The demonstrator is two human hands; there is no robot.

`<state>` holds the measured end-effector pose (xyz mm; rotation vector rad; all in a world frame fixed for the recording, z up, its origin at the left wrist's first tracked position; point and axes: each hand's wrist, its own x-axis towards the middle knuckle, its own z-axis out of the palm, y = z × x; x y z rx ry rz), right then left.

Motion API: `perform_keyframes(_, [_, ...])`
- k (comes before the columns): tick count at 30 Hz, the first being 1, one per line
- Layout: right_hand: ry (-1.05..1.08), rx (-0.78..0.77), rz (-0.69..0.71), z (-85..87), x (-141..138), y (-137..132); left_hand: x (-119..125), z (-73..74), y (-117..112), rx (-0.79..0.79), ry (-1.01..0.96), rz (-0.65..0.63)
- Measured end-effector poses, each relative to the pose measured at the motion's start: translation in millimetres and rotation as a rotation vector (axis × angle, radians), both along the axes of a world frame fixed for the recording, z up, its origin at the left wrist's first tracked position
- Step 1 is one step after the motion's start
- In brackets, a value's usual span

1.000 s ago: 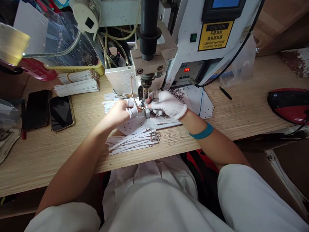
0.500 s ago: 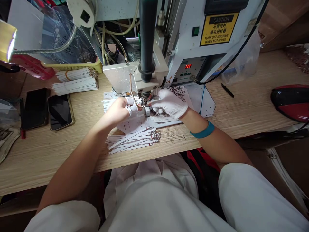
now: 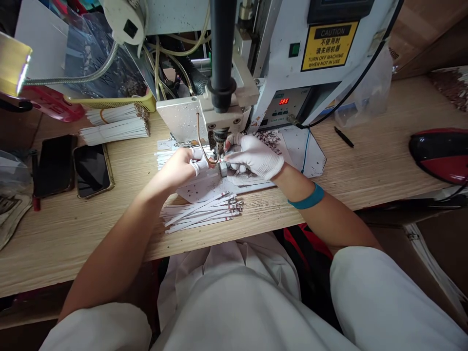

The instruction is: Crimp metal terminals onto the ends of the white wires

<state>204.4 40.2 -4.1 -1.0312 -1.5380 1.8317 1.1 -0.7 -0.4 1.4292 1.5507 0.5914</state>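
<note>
My left hand (image 3: 188, 165), with white coverings on its fingertips, is closed in a pinch at the left of the soldering tip (image 3: 220, 141). My right hand (image 3: 256, 157), in a white glove, has its fingers pressed together at the tip's right side. What each pinch holds is too small and covered to make out. Both hands meet over a small metal block (image 3: 223, 168) on the machine's base plate (image 3: 201, 187). White strips (image 3: 163, 158) lie beyond my left wrist. A bundle of white strips with small metal ends (image 3: 201, 213) rests in front of the plate.
Overhead stands the soldering machine (image 3: 285, 73) with a red display (image 3: 283, 101). Small dark-and-white parts (image 3: 269, 140) lie behind my right hand. Two phones (image 3: 92, 169), banded white strips (image 3: 115, 127) and a yellow basket (image 3: 149, 102) are left; a black pen (image 3: 344, 137) lies right.
The soldering head has risen slightly above the block. Both hands stay almost where they were. The display now reads 385.
</note>
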Motion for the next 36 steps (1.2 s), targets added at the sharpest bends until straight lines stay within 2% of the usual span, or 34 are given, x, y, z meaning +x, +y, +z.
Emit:
perform_keyframes(3, [-0.058, 0.100, 0.016, 4.2, 12, 8, -1, 6.6, -2, 0.018, -0.014, -0.033])
perform_keyframes(6, [-0.221, 0.391, -0.006, 9.0, 32, 21, -6, 17.3, -10, 0.013, 0.044, -0.125])
perform_keyframes(9, [-0.437, 0.642, 0.041, 11.8, 46, 28, -12, 24.9, -20, -0.056, 0.145, -0.252])
perform_keyframes(12, [-0.550, 0.687, 0.136, 8.7, 45, 26, -11, 23.6, -25, 0.022, 0.346, -0.284])
perform_keyframes(15, [-0.548, 0.737, 0.231, 1.8, 36, 22, -5, 14.9, -25, 0.148, 0.562, -0.284])
perform_keyframes(18, [-0.598, 0.850, 0.275, -3.2, 29, 20, 0, 5.8, -22, 0.219, 0.592, -0.353])
perform_keyframes(21, [-0.648, 0.901, 0.235, -5.3, 27, 19, 0, 3.5, -19, 0.267, 0.584, -0.366])
perform_keyframes(24, [-0.596, 0.909, 0.200, -7.7, 24, 20, -4, 6.9, -16, 0.245, 0.537, -0.335])
perform_keyframes(27, [-0.654, 0.927, 0.207, -9.3, 20, 20, -8, 9.2, -14, 0.194, 0.410, -0.303])
perform_keyframes(29, [-0.656, 0.904, 0.162, -8.1, 18, 19, -10, 9.1, -13, 0.145, 0.319, -0.274])
perform_keyframes(31, [-0.540, 0.784, 0.090, -5.5, 16, 16, -11, 9.0, -12, 0.084, 0.242, -0.245])
perform_keyframes(33, [-0.371, 0.569, 0.035, -3.1, 15, 14, -11, 9.7, -12, 0.058, 0.184, -0.223])
perform_keyframes(36, [-0.153, 0.244, 0.047, -1.6, 14, 10, -10, 12.2, -12, 0.088, 0.118, -0.201])
